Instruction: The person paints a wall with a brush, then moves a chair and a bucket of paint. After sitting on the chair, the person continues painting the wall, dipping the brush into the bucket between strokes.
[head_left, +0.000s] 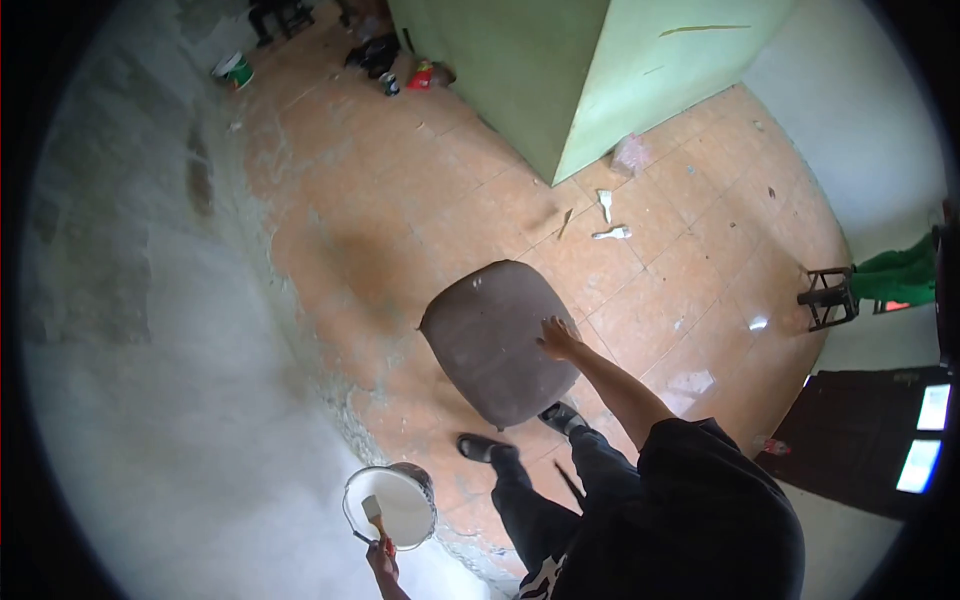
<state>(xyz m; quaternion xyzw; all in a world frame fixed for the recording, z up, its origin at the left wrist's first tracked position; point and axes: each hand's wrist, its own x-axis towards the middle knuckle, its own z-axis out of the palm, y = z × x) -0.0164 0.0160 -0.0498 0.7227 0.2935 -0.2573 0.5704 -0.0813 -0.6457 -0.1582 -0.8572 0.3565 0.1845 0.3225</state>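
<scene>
My left hand [382, 555] is closed round the handle of a paintbrush [374, 510], whose pale bristles lie over the mouth of a bucket [431, 492] of white paint. The bucket's wire handle with its dark grip reaches right up to the same fingers. My right hand [557, 340] lies with its fingers spread on the right edge of a dark brown padded seat [495, 345]. That seat stands just in front of my feet, and its legs are hidden beneath it.
Left, a patchy grey-white wall [180, 380] runs along the tiled floor [400, 180]. Ahead juts a green wall corner [553, 160]. Two brushes [605, 205] and a plastic bag [630, 155] lie near it. A dark stool [828, 298] stands right, a green-and-white bucket [236, 70] far left.
</scene>
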